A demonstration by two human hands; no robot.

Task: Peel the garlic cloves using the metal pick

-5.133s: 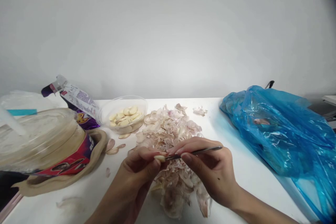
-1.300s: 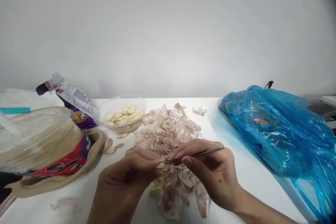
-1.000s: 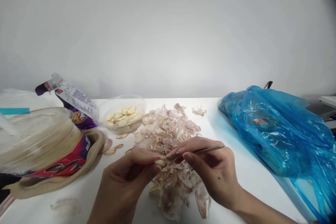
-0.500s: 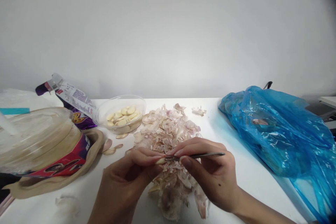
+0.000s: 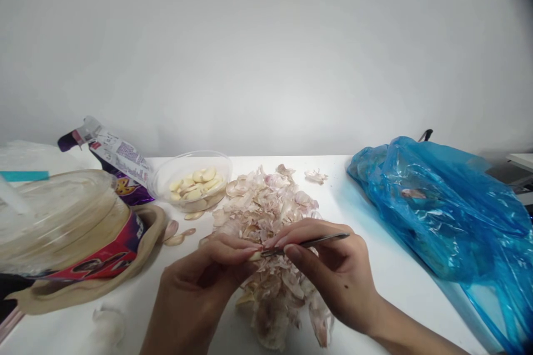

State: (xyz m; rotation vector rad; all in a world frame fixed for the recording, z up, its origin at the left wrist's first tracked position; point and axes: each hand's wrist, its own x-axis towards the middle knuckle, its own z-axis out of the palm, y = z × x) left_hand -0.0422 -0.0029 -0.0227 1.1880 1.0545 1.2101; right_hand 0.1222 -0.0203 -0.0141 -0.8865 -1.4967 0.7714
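Note:
Pinched between the thumb and fingers of my left hand [image 5: 212, 269] is a pale garlic clove [image 5: 255, 255], mostly covered by the fingertips. My right hand [image 5: 333, 266] grips a thin metal tool [image 5: 322, 240], which looks like a small knife; its tip touches the clove. Both hands meet above a heap of garlic skins [image 5: 266, 205]. Behind my left hand a clear plastic bowl [image 5: 160, 175] holds several peeled cloves [image 5: 204, 175]. A few unpeeled cloves [image 5: 175, 238] lie on the table beside it.
A blue plastic bag [image 5: 428, 205] covers the right side of the white table [image 5: 400, 294]. To the left stand a large clear-lidded tub [image 5: 104, 216] in a tan holder [image 5: 145, 244] and a purple packet [image 5: 133, 191]. A wall [image 5: 266, 55] rises behind the table.
The tool's handle end has shifted slightly left and up as my right hand tilts it. My left hand stays nearly still around the clove.

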